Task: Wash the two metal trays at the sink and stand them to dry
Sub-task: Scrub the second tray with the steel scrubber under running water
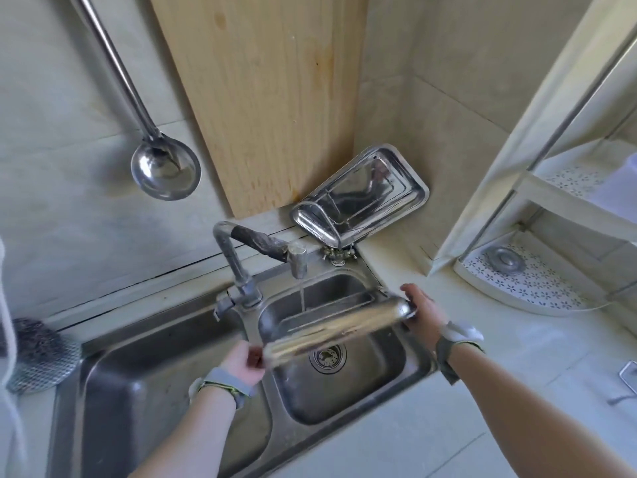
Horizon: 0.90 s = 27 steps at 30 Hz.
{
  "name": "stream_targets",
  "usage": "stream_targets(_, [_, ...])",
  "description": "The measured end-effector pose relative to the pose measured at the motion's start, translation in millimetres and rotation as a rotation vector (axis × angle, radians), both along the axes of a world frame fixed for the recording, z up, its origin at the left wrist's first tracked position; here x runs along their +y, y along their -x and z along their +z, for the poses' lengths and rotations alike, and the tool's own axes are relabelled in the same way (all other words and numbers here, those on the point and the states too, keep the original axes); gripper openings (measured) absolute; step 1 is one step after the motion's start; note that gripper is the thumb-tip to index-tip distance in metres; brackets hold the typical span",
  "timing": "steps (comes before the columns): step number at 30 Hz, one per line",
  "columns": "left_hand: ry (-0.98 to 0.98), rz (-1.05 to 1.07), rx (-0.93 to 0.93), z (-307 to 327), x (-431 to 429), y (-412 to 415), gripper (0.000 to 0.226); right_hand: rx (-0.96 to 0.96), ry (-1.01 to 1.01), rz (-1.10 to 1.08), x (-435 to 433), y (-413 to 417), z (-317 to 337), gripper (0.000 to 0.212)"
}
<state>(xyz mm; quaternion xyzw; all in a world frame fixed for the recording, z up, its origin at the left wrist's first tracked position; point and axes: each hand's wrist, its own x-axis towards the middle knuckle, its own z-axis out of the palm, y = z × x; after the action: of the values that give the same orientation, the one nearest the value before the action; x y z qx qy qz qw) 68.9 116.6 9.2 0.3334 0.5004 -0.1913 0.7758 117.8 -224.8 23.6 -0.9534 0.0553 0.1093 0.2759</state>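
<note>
I hold a shiny metal tray (331, 327) tilted over the small right basin of the steel sink (418, 367). My left hand (243, 362) grips its near left end and my right hand (422, 312) grips its far right end. Water runs from the tap (298, 260) onto the tray's inner face. The tray looks blurred. A second metal tray (365, 193) leans upright in the corner behind the tap, against the wall and the wooden board.
A tall wooden board (262, 98) stands against the back wall. A steel ladle (165, 167) hangs at the left. A wire scourer (41, 353) lies left of the large basin (144, 401). A white corner shelf (537, 281) stands on the counter at right.
</note>
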Motion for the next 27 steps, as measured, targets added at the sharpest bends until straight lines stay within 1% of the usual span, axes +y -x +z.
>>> stream_targets(1, [-0.052, -0.031, -0.016, 3, 0, 0, 0.029, 0.043, 0.022, -0.001, -7, 1, 0, 0.063])
stream_targets(2, [-0.099, -0.047, -0.048, 5, 1, 0, 0.029, 0.084, 0.003, -0.028, -15, 1, -1, 0.066])
stream_targets(3, [-0.148, -0.059, -0.087, 3, 2, -2, 0.033, 0.12, -0.016, -0.062, -24, 0, -1, 0.062])
stream_targets(4, [-0.208, -0.064, -0.126, 5, 2, -3, 0.039, 0.14, -0.026, -0.091, -31, -1, 0, 0.053])
stream_targets(6, [-0.447, -0.082, -0.187, 12, 2, -4, 0.046, 0.115, -0.022, -0.132, -39, -6, 6, 0.034])
stream_targets(8, [-0.693, -0.137, -0.278, 23, -2, -5, 0.045, 0.031, -0.03, -0.193, -31, -13, 15, 0.026])
stream_targets(9, [-0.805, -0.171, -0.335, 27, -5, -6, 0.04, -0.011, -0.048, -0.208, -22, -16, 19, 0.027])
stream_targets(10, [-0.908, -0.215, -0.382, 29, -8, -7, 0.033, -0.038, -0.085, -0.208, -8, -19, 22, 0.033])
stream_targets(11, [-0.995, -0.268, -0.421, 32, -11, -7, 0.026, -0.044, -0.144, -0.19, 10, -21, 25, 0.043])
stream_targets(12, [-1.063, -0.328, -0.456, 35, -16, -8, 0.026, -0.035, -0.214, -0.149, 31, -22, 30, 0.054])
stream_targets(13, [-1.109, -0.386, -0.492, 36, -22, -10, 0.033, -0.015, -0.286, -0.095, 55, -22, 34, 0.062])
stream_targets(14, [-1.147, -0.435, -0.524, 39, -29, -12, 0.039, -0.006, -0.355, -0.029, 80, -20, 38, 0.063])
stream_targets(15, [-1.178, -0.474, -0.544, 40, -35, -14, 0.042, -0.012, -0.402, 0.055, 108, -16, 44, 0.056])
stream_targets(16, [-1.194, -0.491, -0.535, 42, -41, -16, 0.044, -0.04, -0.393, 0.151, 133, -9, 52, 0.047])
stream_targets(17, [-1.207, -0.487, -0.508, 44, -45, -18, 0.046, -0.112, -0.371, 0.237, 151, -4, 58, 0.04])
stream_targets(18, [-1.222, -0.469, -0.474, 47, -45, -18, 0.049, -0.195, -0.322, 0.285, 162, -1, 59, 0.038])
stream_targets(19, [-1.244, -0.449, -0.455, 48, -43, -18, 0.053, -0.248, -0.265, 0.284, 162, -2, 53, 0.04])
stream_targets(20, [-1.268, -0.432, -0.454, 50, -40, -17, 0.055, -0.229, -0.213, 0.238, 153, -5, 45, 0.042])
stream_targets(21, [-1.292, -0.425, -0.465, 51, -36, -15, 0.057, -0.154, -0.182, 0.129, 140, -10, 35, 0.041])
stream_targets(22, [-1.316, -0.44, -0.481, 53, -33, -13, 0.058, -0.046, -0.189, -0.029, 124, -14, 28, 0.041])
stream_targets(23, [-1.337, -0.474, -0.498, 54, -31, -11, 0.059, 0.064, -0.223, -0.197, 113, -15, 23, 0.041])
stream_targets(24, [-1.356, -0.52, -0.514, 54, -31, -10, 0.059, 0.128, -0.274, -0.271, 113, -15, 23, 0.043])
stream_targets(25, [-1.372, -0.566, -0.516, 52, -33, -11, 0.059, 0.102, -0.326, -0.243, 123, -13, 27, 0.043])
stream_targets(27, [-1.391, -0.619, -0.48, 51, -40, -15, 0.06, -0.113, -0.464, -0.089, 157, -9, 45, 0.037])
